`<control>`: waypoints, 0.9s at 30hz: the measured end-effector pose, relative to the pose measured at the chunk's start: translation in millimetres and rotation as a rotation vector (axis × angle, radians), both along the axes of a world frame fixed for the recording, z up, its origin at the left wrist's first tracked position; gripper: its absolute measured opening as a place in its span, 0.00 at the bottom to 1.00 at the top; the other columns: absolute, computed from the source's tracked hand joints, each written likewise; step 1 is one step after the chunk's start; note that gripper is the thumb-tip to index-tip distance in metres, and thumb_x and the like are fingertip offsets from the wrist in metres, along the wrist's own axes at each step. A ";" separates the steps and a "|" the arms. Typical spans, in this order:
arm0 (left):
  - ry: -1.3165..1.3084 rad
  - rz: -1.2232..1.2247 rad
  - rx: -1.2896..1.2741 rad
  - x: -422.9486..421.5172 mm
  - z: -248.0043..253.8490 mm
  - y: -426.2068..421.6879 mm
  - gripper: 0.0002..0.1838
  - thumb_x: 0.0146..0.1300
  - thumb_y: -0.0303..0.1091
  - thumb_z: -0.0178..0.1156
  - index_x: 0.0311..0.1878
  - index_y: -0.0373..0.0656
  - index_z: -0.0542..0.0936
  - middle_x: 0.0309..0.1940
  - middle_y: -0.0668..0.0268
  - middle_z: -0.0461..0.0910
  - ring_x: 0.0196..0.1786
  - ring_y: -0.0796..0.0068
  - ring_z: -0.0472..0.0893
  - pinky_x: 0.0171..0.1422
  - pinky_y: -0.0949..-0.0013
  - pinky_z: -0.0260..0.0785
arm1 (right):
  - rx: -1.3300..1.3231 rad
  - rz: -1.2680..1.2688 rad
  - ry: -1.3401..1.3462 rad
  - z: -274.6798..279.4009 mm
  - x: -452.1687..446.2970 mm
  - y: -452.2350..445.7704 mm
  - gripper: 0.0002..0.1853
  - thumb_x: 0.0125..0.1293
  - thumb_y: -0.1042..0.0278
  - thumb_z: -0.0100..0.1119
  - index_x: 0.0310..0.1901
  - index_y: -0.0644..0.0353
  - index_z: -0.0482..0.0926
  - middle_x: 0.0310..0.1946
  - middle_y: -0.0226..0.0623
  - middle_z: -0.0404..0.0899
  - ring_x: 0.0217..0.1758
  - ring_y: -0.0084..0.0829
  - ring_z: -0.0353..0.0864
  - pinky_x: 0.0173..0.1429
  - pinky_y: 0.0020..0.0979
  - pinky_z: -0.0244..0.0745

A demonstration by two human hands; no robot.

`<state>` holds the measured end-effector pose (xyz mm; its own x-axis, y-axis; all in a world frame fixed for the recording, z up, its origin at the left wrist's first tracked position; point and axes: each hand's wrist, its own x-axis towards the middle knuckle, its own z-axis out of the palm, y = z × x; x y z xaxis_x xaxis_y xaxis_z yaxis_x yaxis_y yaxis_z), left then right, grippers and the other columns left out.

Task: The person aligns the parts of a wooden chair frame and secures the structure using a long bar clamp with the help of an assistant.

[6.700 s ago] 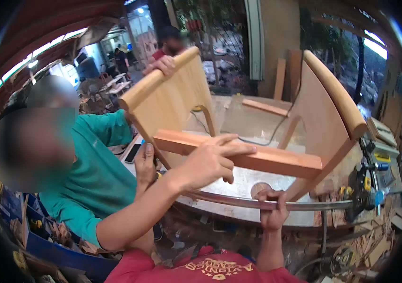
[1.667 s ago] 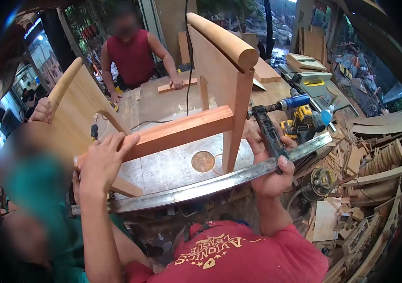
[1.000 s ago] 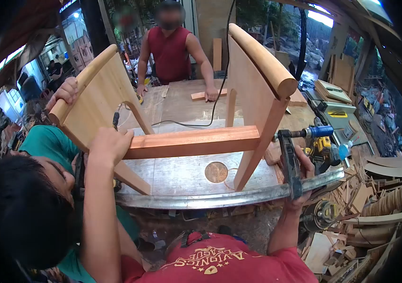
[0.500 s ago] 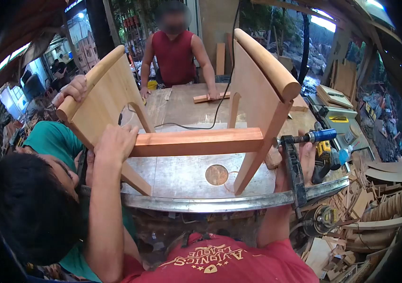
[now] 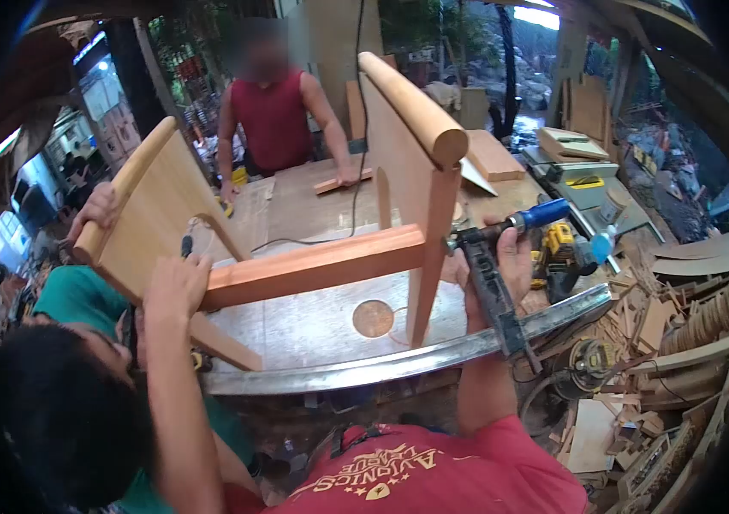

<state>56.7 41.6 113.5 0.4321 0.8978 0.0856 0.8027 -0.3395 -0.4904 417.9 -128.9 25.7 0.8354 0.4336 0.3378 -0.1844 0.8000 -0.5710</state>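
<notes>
Tabletop point(image 5: 296, 206) beneath, our left grip point(image 5: 176, 287) clasps the rail point(image 5: 321, 265), our right grip point(image 5: 514, 270) the bar clamp point(image 5: 381, 370), seemingly steadying both.

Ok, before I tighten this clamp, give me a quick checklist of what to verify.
1. Right hand on the black clamp head: ok, gripping it just below the blue handle.
2. Left hand at the crosspiece: ok, on its left end.
3. Left panel steadied: ok, a co-worker's hand holds its top rail.
4. Screw tip seated on the right panel: cannot tell; it sits close to the panel's edge, but contact is unclear.
5. Far end of the clamp bar seated: cannot tell, hidden at the left.
6. Crosspiece joints tight: cannot tell; the left one is covered.
</notes>
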 end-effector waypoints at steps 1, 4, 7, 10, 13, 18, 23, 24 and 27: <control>-0.008 -0.004 0.009 -11.7 -6.9 12.3 0.15 0.71 0.35 0.43 0.48 0.45 0.80 0.47 0.58 0.83 0.48 0.55 0.84 0.53 0.53 0.75 | -0.019 -0.006 0.017 -0.4 -2.4 -2.3 0.12 0.76 0.58 0.51 0.54 0.55 0.70 0.41 0.39 0.80 0.28 0.28 0.80 0.27 0.29 0.80; 0.028 -0.143 0.004 16.5 -6.9 19.5 0.14 0.71 0.35 0.44 0.47 0.44 0.79 0.47 0.57 0.83 0.49 0.56 0.84 0.52 0.53 0.75 | 0.013 -0.062 0.032 -10.2 9.9 -0.2 0.14 0.76 0.56 0.51 0.52 0.58 0.71 0.39 0.40 0.81 0.32 0.30 0.84 0.32 0.33 0.84; 0.083 -0.181 0.034 2.3 -0.4 11.0 0.10 0.68 0.33 0.47 0.47 0.46 0.77 0.44 0.58 0.83 0.45 0.57 0.84 0.47 0.53 0.75 | -0.099 0.117 0.044 -0.9 0.1 -0.6 0.19 0.78 0.51 0.45 0.54 0.60 0.70 0.36 0.43 0.82 0.27 0.32 0.84 0.27 0.34 0.83; 0.120 -0.244 0.050 -7.1 2.0 10.2 0.09 0.67 0.33 0.50 0.46 0.48 0.77 0.40 0.59 0.84 0.40 0.57 0.85 0.42 0.55 0.75 | -0.267 0.328 -0.042 0.4 18.5 -28.3 0.25 0.78 0.45 0.37 0.56 0.62 0.68 0.33 0.48 0.81 0.21 0.37 0.82 0.23 0.36 0.81; 0.120 -0.282 0.034 0.5 1.3 11.4 0.11 0.67 0.32 0.49 0.49 0.49 0.77 0.40 0.60 0.84 0.40 0.58 0.85 0.42 0.56 0.75 | -0.411 0.541 -0.073 17.9 19.0 -40.3 0.29 0.79 0.43 0.32 0.61 0.64 0.65 0.31 0.54 0.79 0.16 0.41 0.80 0.18 0.40 0.79; 0.035 -0.328 -0.025 -10.7 9.7 1.3 0.18 0.66 0.32 0.50 0.59 0.53 0.77 0.42 0.60 0.85 0.40 0.57 0.85 0.45 0.57 0.76 | -0.502 0.789 -0.264 27.5 29.1 -45.1 0.26 0.79 0.46 0.36 0.54 0.65 0.69 0.25 0.46 0.79 0.12 0.33 0.77 0.12 0.30 0.72; 0.108 -0.263 -0.144 -2.1 31.1 -14.7 0.23 0.67 0.32 0.48 0.65 0.55 0.74 0.44 0.58 0.85 0.40 0.55 0.85 0.46 0.57 0.77 | -0.358 0.817 -0.209 25.3 36.2 -35.9 0.24 0.79 0.46 0.37 0.54 0.63 0.68 0.20 0.41 0.73 0.10 0.33 0.74 0.11 0.30 0.69; 0.123 -0.261 -0.151 0.3 35.1 -16.0 0.23 0.67 0.32 0.48 0.65 0.54 0.74 0.45 0.58 0.85 0.40 0.55 0.85 0.47 0.57 0.77 | -0.331 0.823 -0.200 25.6 35.9 -35.4 0.24 0.79 0.46 0.37 0.54 0.62 0.68 0.21 0.41 0.73 0.10 0.33 0.74 0.11 0.30 0.69; -0.002 -0.081 -0.261 1.8 36.0 -18.3 0.20 0.68 0.31 0.48 0.63 0.52 0.73 0.46 0.62 0.83 0.43 0.60 0.85 0.47 0.59 0.77 | -0.269 0.840 -0.136 21.9 35.8 -32.7 0.22 0.79 0.47 0.37 0.53 0.60 0.69 0.21 0.42 0.73 0.10 0.32 0.73 0.12 0.29 0.68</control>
<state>58.5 23.4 149.6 0.5035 0.8520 -0.1432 0.7684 -0.5174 -0.3767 453.8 -161.7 47.7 0.1665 0.9636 0.2093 -0.5665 0.2672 -0.7795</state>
